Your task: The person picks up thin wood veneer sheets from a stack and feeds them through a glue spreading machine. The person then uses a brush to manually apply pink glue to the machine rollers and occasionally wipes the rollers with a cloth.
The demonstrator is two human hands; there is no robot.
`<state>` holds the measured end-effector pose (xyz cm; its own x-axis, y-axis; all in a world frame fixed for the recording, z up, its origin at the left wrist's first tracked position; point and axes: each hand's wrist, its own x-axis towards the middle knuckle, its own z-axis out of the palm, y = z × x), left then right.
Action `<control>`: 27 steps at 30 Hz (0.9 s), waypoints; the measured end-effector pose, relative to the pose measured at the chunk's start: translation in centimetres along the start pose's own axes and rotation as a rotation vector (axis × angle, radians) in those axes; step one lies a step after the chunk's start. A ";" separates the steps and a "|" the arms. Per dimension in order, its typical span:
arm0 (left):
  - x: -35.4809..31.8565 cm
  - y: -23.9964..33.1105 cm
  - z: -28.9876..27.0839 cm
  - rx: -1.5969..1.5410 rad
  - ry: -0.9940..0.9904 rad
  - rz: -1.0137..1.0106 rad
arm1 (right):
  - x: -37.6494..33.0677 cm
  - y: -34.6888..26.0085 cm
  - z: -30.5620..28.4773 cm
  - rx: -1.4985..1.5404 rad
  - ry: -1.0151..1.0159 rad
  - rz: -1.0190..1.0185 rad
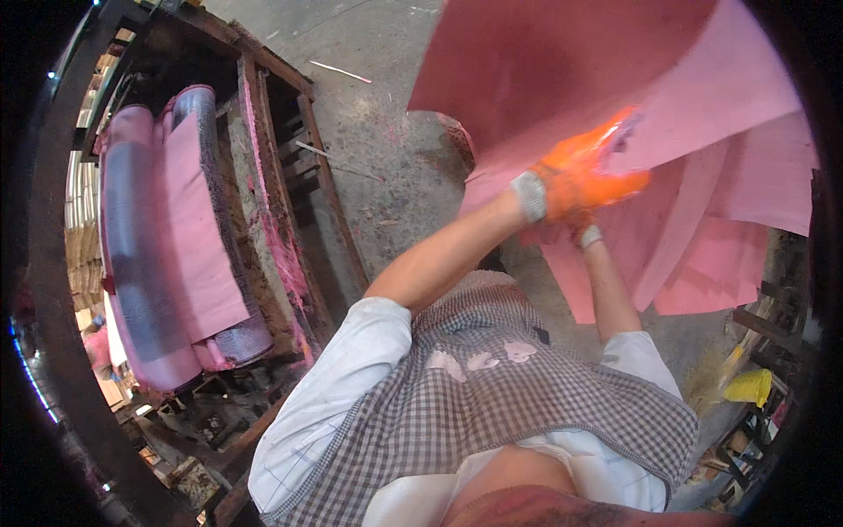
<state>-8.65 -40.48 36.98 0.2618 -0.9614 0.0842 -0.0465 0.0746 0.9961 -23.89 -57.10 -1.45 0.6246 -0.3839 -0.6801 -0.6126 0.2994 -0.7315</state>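
Note:
Large pink sheets, thin and limp, fan out in front of me at the right. The uppermost sheet is lifted and curved, with a darker red shaded side. My left hand, in an orange glove with a pale knit cuff, reaches across them, thumb and fingers apart. It is slightly blurred, and a dark purplish smudge shows between them. Beneath it, my right hand, also gloved, is closed on the gathered edge of the sheets; its fingers are mostly hidden by my left hand and the sheets.
At my left stands a dark frame machine smeared with pink, carrying a roller and a pink sheet draped beside it. Thin strips lie on the grey concrete floor. A yellow piece sits at the lower right among clutter.

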 end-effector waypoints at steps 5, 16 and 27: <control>-7.6 -9.2 -4.8 -0.103 0.323 -0.126 | 0.1 11.8 -12.2 0.451 0.713 0.085; -40.6 -12.6 -19.3 -0.203 1.723 0.131 | 7.6 13.6 4.9 -0.891 -0.148 0.065; -57.4 -21.2 -18.2 -0.439 2.263 -0.181 | 9.1 -7.1 31.7 -0.959 -0.257 -0.364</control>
<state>-5.13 17.95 11.54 0.5275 0.7484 -0.4021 0.1490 0.3845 0.9110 1.53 -35.04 -3.94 0.8626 -0.0821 -0.4991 -0.4242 -0.6550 -0.6254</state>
